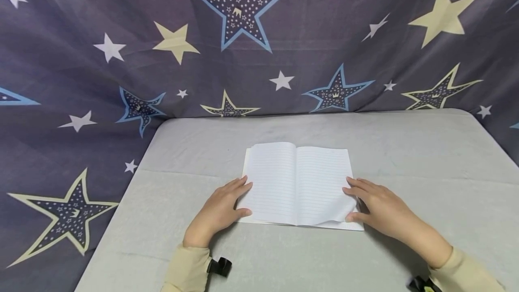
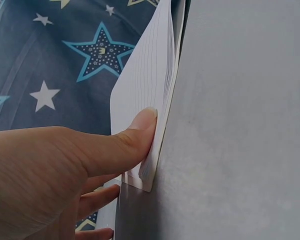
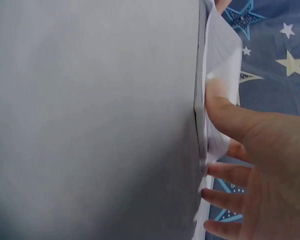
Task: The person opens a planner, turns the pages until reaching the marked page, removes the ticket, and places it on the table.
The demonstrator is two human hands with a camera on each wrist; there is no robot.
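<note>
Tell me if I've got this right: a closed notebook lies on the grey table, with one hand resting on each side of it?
Not quite. The notebook lies open, its lined pages spread on the grey table, as the head view shows. The rest holds: the left hand rests on its left edge and the right hand on its right.

Both forearms reach forward in beige sleeves, palms down. The left hand (image 1: 220, 211) lies flat with fingers straight and thumb out; the right hand (image 1: 377, 208) mirrors it opposite, fingers spread
</note>
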